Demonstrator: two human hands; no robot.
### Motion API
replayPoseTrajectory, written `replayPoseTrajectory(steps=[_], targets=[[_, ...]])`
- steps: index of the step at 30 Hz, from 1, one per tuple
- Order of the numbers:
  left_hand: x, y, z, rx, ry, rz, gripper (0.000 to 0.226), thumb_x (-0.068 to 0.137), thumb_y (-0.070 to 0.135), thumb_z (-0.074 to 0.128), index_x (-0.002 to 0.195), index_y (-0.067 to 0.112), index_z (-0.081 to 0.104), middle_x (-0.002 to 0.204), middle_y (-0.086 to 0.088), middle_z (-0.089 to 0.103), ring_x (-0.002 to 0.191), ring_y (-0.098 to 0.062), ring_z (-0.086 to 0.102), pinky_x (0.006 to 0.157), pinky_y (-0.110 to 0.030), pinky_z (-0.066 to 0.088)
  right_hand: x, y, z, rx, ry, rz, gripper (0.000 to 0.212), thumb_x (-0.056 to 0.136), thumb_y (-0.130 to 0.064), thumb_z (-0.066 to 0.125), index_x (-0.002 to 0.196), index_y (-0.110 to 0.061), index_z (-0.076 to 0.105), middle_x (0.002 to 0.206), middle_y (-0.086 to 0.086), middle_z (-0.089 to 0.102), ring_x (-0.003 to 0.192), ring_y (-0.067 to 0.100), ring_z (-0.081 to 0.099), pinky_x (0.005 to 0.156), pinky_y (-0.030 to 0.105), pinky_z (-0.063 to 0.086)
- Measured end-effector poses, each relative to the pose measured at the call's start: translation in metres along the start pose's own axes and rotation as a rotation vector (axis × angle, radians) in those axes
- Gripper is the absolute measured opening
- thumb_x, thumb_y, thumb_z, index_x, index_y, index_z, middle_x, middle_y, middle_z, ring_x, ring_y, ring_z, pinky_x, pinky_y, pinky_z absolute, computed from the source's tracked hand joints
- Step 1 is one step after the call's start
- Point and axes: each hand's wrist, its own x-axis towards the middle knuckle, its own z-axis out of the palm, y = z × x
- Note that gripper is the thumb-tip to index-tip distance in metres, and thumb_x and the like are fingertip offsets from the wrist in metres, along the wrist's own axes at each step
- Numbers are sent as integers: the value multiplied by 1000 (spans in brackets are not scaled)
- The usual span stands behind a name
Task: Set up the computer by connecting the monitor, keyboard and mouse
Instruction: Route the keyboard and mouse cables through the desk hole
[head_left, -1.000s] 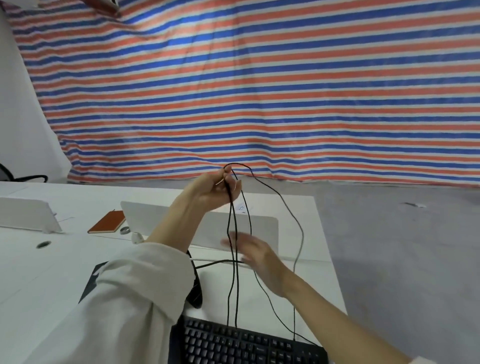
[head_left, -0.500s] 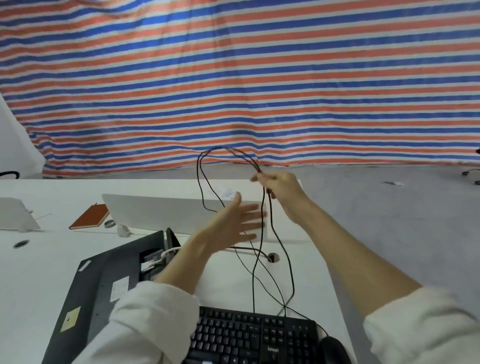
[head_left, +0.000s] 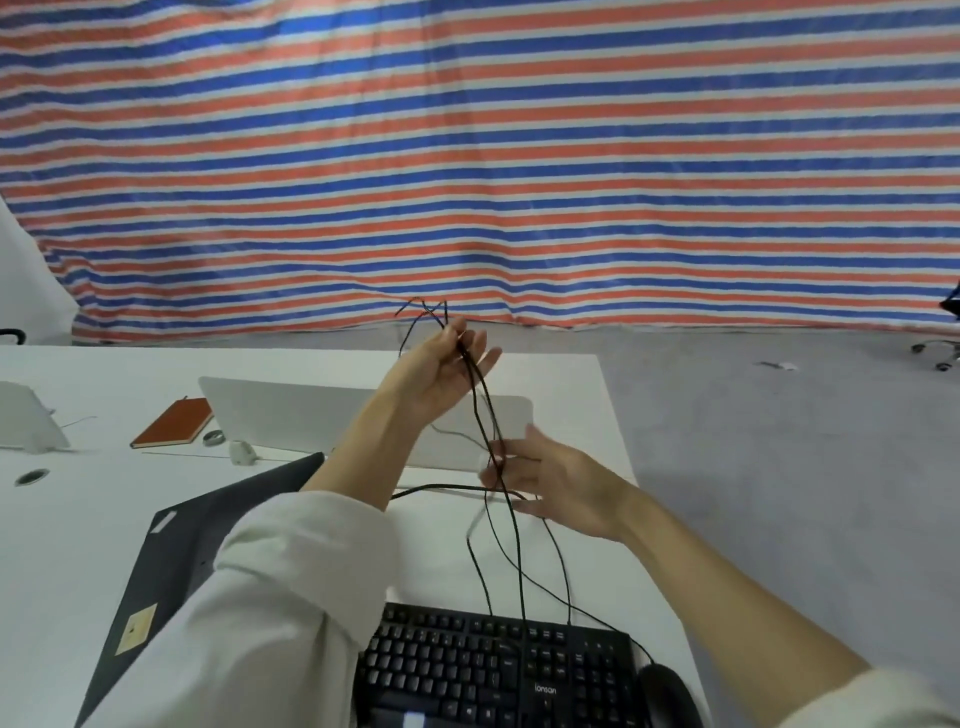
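Thin black cables (head_left: 511, 525) hang in loops from my left hand (head_left: 441, 371), which is raised above the table and pinches them near the top. Lower down, my right hand (head_left: 550, 483) has its fingers spread against the hanging strands, without a clear grip. The cables run down to a black keyboard (head_left: 483, 670) at the near edge and a black mouse (head_left: 667, 699) to its right. A dark monitor (head_left: 208, 540) lies face down on the white table (head_left: 78, 525), left of my arms.
A white divider panel (head_left: 291, 418) stands across the table behind my hands. An orange notebook (head_left: 174, 423), a tape roll (head_left: 213, 438) and a small white adapter (head_left: 241, 452) lie near it. The table's right edge (head_left: 618, 431) drops to grey floor; an office chair (head_left: 937, 348) is far right.
The cable bundle passed from my right hand to my left, which now holds it up. My right hand let go and dropped lower, fingers spread on the strands.
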Motion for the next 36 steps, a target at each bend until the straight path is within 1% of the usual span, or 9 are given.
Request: replayPoseTrajectory(steps=[5,9,11,17,20,23,25,28,36], targets=[[4,20,-14,3,17,138,28,103,16,33,87,10,55,68,-4,65,71,-16,69,78,-41,58,-2,3,-8,-77,206,-135,19,96,-8,46,90,-5,63,55,-2,36,52,16,53,76,32,51],[-6,27,-26,316,214,214,25,102,14,35,88,9,55,81,-6,66,84,-20,68,81,-37,55,-1,-2,-26,-383,824,-330,18,93,-9,52,82,-10,67,62,0,49,52,13,44,57,23,43],[-10,23,-30,469,351,222,21,101,16,40,91,8,57,91,-9,68,88,-23,68,82,-37,55,-1,-13,-29,-505,948,-454,17,94,-12,52,89,-8,68,61,-6,51,56,11,44,52,19,35],[-20,20,-31,1123,521,275,36,94,33,54,74,5,61,75,-9,63,66,-21,59,64,-26,49,6,-63,-18,-508,887,-665,22,97,-17,48,104,-8,66,66,-15,50,59,1,44,54,7,38],[-17,18,-26,1592,493,747,38,88,45,59,105,11,57,101,-6,56,98,-23,52,79,-29,42,6,-80,-11,-615,725,-691,22,95,-15,52,108,-7,67,72,-18,53,62,-4,50,56,1,39],[-12,11,-10,1967,154,711,59,92,48,50,141,20,34,140,-6,43,131,-23,37,107,-42,30,8,-85,-3,-654,638,-714,20,92,-14,56,106,-5,68,71,-16,55,57,-11,51,55,4,40],[-16,6,3,1868,-66,514,34,99,36,40,126,18,49,110,-9,64,101,-21,60,90,-36,46,8,-87,-2,-603,670,-727,22,91,-16,58,109,-6,66,78,-9,60,58,-6,52,53,6,39],[-20,6,11,1429,-160,373,31,101,30,36,87,14,60,67,-3,53,54,-12,51,57,-27,52,3,-86,-9,-640,687,-741,21,92,-15,58,108,-6,66,84,-6,63,69,1,53,60,6,42],[-3,32,30,650,154,499,34,101,33,35,76,15,51,58,4,38,42,-3,31,41,-16,28,9,-73,-27,-765,796,-537,21,101,-20,36,96,-12,55,75,-8,51,73,11,53,59,12,40]])
